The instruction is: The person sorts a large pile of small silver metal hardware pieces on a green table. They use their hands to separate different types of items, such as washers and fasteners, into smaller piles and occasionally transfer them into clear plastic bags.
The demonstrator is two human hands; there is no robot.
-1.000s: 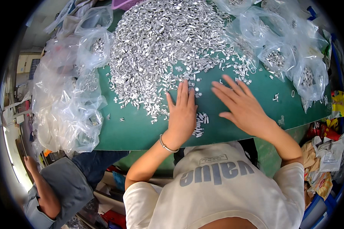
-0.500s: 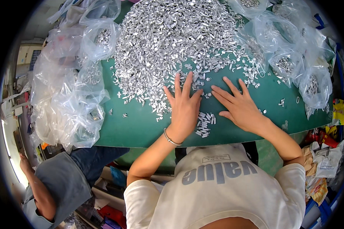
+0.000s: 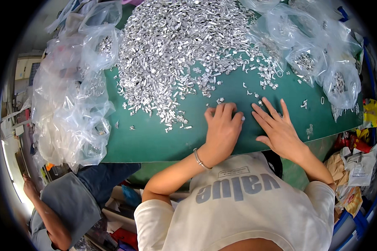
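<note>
A large heap of small silver metal charms [image 3: 180,46] covers the far middle of the green tabletop [image 3: 155,144]. My left hand [image 3: 224,133] rests near the table's front edge with its fingers curled down toward the surface. One small silver piece [image 3: 243,119] shows by its fingertips; whatever lies beneath the palm is hidden. To its right, my right hand [image 3: 280,129] lies palm down and open, its fingers spread. A few loose charms [image 3: 257,102] are close to its fingertips.
Clear plastic bags [image 3: 71,113] of metal parts line the table's left side. More bags [image 3: 305,62] stand at the right. Scattered charms [image 3: 303,103] lie nearby. Another person [image 3: 65,201] is at the lower left. Wrappers and packets [image 3: 358,167] sit beyond the right edge.
My left hand has moved right and nearer, and its fingers have curled. The small group of bar-shaped charms beside it is out of sight. My right hand has shifted slightly right and nearer, still spread.
</note>
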